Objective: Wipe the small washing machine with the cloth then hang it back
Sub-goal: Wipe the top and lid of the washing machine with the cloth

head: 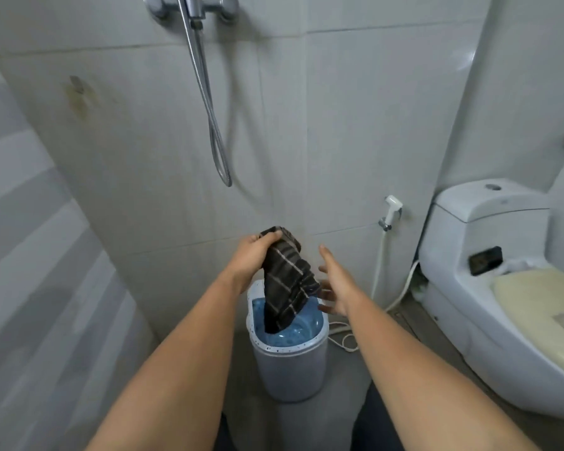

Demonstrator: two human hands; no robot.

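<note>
Head view: left hand [253, 255] gripped the dark checked cloth [287, 281] by its top end; cloth hung below the fist, over the open blue tub of the small washing machine [288, 362]. Right hand [334, 284] was open, fingers spread, just beside the cloth.

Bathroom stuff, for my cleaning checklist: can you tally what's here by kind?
Washing machine: 1
Cloth: 1
Toilet: 1
Shower hose: 1
Bidet sprayer: 1
Total: 5
</note>
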